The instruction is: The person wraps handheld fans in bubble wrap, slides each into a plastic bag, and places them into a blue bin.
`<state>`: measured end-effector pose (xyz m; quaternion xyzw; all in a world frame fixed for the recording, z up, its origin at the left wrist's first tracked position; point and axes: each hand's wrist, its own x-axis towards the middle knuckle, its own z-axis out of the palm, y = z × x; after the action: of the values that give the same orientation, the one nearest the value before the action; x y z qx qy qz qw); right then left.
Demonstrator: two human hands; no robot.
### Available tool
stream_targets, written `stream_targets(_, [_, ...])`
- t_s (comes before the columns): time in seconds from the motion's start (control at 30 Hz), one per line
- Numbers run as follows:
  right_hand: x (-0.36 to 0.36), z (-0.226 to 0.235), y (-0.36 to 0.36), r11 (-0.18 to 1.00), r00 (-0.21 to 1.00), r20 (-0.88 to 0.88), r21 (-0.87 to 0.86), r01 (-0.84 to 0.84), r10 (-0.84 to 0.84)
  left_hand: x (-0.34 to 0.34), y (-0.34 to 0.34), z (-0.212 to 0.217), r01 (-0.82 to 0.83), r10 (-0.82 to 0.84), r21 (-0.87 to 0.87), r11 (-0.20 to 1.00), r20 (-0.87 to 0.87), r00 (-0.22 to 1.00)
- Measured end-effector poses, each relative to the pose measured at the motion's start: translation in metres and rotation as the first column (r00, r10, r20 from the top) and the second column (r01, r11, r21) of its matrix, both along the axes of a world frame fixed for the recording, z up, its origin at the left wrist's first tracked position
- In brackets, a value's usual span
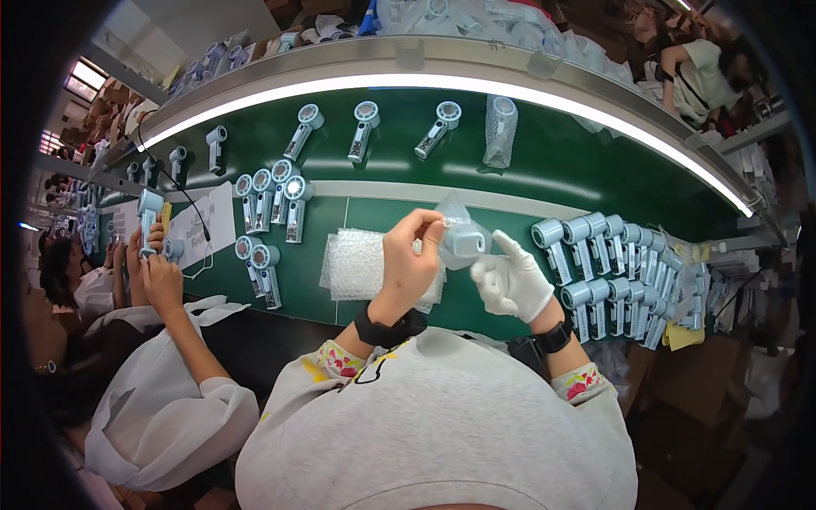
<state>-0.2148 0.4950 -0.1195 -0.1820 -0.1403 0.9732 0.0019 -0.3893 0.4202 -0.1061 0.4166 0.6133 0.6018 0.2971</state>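
Currently, the nearer, bare left grip (411, 262) pinches clear wrap (453, 209) around a pale-blue device (467, 246), just right of the bubble-wrap stack (354, 265); the device's long axis looks foreshortened; farther right of that stack, the gloved right grip (513, 282) may be clamped or not, I cannot tell; no lettering is legible.

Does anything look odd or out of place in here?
Nothing visibly spilled or damaged stands out. Two mild oddities: the right fingers wear a white glove while the left fingers are bare, and one handheld fan in the far row is in a clear bubble bag, unlike its neighbours.
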Motion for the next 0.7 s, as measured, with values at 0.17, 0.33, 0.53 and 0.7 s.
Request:
stream_targets(0.17, [-0.004, -0.01, -0.008, 0.978, 0.995, -0.052, -0.195, 0.074, -0.086, -0.013, 0.026, 0.036, 0.12, -0.12, -0.044, 0.992, -0.008, 0.993])
stream_targets(0.33, [-0.05, -0.064, 0.001, 0.89, 0.947, 0.181, 0.424, 0.169, -0.266, -0.002, 0.014, -0.002, 0.62, -0.487, 0.104, 0.778, -0.524, 0.698])
stream_targets(0.53, [-0.19, -0.114, 0.073, 0.523, 0.58, 0.406, 0.851, 0.041, -0.706, -0.098, -0.026, -0.038, -0.128, 0.063, -0.175, 0.976, -0.333, 0.941])
stream_targets(0.7, [-0.217, -0.215, 0.169, -0.201, 0.249, -0.114, 0.912, -0.358, -0.962, -0.145, -0.044, -0.059, -0.291, 0.219, -0.2, 0.935, -0.319, 0.922])
